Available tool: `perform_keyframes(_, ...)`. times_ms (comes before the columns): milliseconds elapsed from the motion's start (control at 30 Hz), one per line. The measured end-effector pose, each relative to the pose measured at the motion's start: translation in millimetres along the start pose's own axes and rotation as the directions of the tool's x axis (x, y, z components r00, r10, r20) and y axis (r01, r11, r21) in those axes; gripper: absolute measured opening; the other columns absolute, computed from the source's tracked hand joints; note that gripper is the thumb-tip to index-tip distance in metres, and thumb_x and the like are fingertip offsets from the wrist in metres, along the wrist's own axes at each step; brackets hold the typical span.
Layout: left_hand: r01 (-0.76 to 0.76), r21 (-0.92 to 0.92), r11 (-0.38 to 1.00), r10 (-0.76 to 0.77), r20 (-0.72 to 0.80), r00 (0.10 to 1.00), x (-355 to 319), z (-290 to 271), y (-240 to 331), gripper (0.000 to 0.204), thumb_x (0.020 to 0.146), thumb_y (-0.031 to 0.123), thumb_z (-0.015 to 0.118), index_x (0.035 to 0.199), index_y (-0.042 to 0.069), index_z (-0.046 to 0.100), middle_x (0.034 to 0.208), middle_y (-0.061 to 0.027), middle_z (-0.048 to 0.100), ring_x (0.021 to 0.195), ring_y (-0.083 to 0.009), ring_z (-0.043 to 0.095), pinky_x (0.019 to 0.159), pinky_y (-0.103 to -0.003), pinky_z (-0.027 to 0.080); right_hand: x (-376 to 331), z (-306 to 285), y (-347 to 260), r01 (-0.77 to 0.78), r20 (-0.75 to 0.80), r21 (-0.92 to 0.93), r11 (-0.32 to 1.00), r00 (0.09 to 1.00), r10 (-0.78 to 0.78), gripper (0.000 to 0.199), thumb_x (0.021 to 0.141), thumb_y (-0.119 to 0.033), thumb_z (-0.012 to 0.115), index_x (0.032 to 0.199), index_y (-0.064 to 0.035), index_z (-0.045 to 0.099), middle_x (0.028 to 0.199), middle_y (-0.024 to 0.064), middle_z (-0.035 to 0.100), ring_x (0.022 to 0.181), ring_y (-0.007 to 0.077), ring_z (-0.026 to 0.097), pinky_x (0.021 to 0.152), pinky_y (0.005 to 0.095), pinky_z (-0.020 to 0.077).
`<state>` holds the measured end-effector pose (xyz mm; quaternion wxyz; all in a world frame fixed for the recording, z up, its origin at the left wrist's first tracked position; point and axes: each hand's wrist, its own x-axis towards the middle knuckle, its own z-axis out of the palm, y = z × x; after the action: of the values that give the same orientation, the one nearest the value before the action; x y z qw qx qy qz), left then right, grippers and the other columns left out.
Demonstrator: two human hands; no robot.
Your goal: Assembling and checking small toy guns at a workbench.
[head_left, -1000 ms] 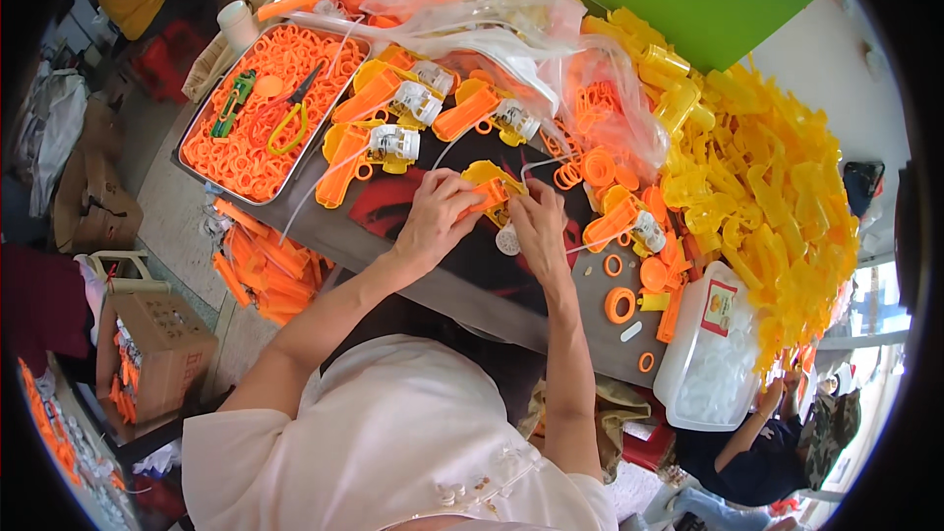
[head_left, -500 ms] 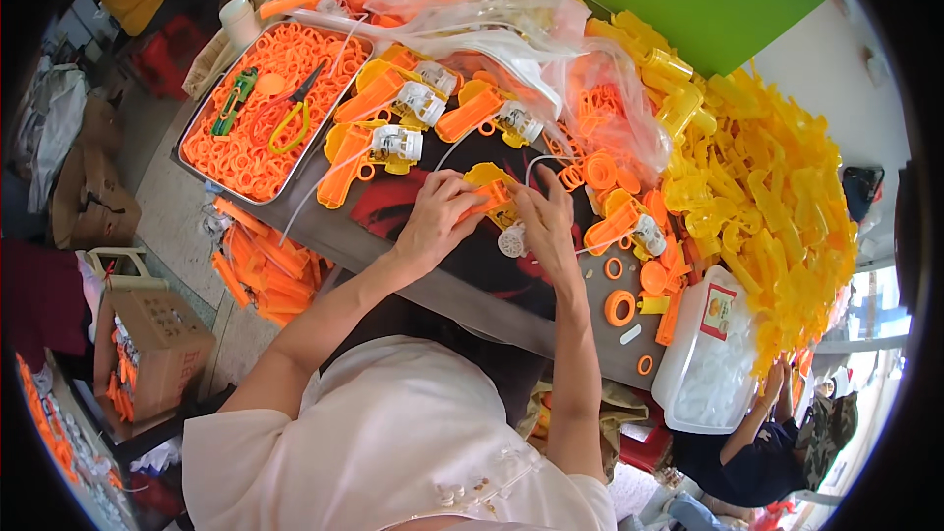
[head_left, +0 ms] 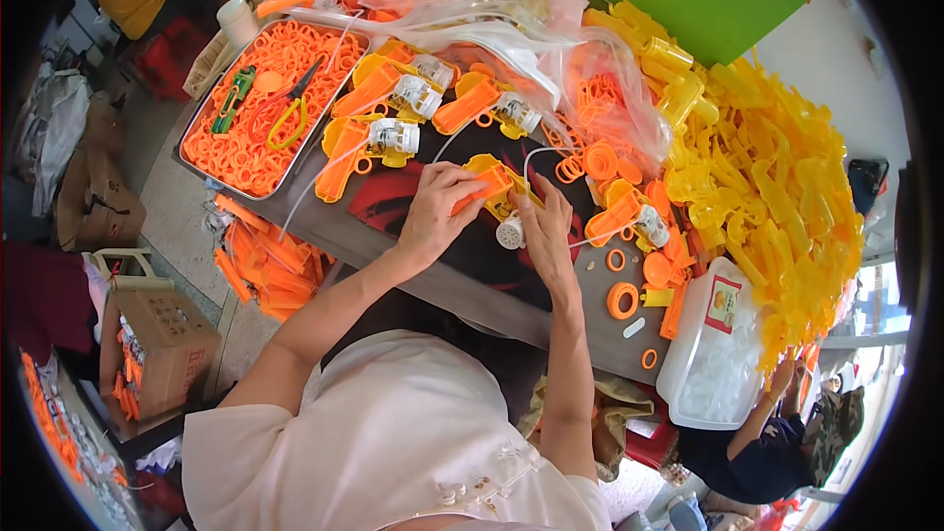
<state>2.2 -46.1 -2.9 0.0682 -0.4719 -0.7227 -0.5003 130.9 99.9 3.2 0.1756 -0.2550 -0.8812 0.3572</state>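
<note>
Over the dark red-and-black mat, my left hand (head_left: 436, 211) grips the orange part (head_left: 484, 187) of a yellow-and-orange plastic assembly between thumb and fingers. On the other side, my right hand (head_left: 548, 236) is closed round the assembly's right end, beside a thin white tube (head_left: 528, 169). A white cylinder (head_left: 510, 232) with a perforated end hangs below, next to my right hand. Fingers hide part of the yellow shell (head_left: 482, 161). Beyond lie several similar assemblies (head_left: 344, 143) with white cylinders and tubes; another one (head_left: 618, 214) rests to the right.
A metal tray (head_left: 270, 195) of orange rings holds green-handled cutters (head_left: 232, 100) and yellow-handled pliers (head_left: 288, 125). Yellow shells (head_left: 777, 206) are heaped at right, above a white tub (head_left: 678, 374). Plastic bags (head_left: 472, 15) lie at the back. A co-worker (head_left: 747, 457) is at lower right.
The orange part has tilted slightly in my left hand. My right fingers have shifted a little on the assembly, and the view has moved slightly.
</note>
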Motion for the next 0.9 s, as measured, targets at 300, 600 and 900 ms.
perform_keyframes(300,-0.079,0.264,0.961,0.055,0.099,0.994,1,-12,9,0.024,0.078,0.010,0.072,0.102,0.008,0.069,0.116,-0.0085,0.057,0.113,-0.0309,0.049,0.096,-0.044,0.041,-24,-37,-47,0.230,-0.109,-0.215,0.949,0.960,-0.258,0.044,0.084,-0.018,0.069,0.126,-0.0063,0.061,0.136,0.0168,0.048,0.121,0.0350,0.046,0.102,0.0443,0.0384)
perform_keyframes(600,-0.269,-0.157,0.950,0.305,0.294,0.906,36,6,-11,0.018,0.078,0.014,0.075,0.092,0.006,0.067,0.108,-0.0052,0.059,0.106,-0.0260,0.053,0.090,-0.036,0.047,-30,-39,-38,0.357,-0.079,-0.163,0.920,0.925,-0.372,0.042,0.072,0.004,0.072,0.111,-0.0058,0.062,0.123,0.0148,0.055,0.104,0.0318,0.060,0.084,0.0393,0.0525)
perform_keyframes(900,-0.134,-0.054,0.990,0.144,0.260,0.955,25,7,4,0.016,0.075,0.010,0.077,0.086,0.008,0.066,0.107,-0.0043,0.057,0.104,-0.0267,0.052,0.091,-0.037,0.046,-7,-69,-36,0.127,0.038,0.217,0.968,0.990,-0.138,0.026,0.084,-0.006,0.069,0.110,-0.0044,0.063,0.106,0.0070,0.058,0.084,0.0140,0.060,0.070,0.0254,0.0490)
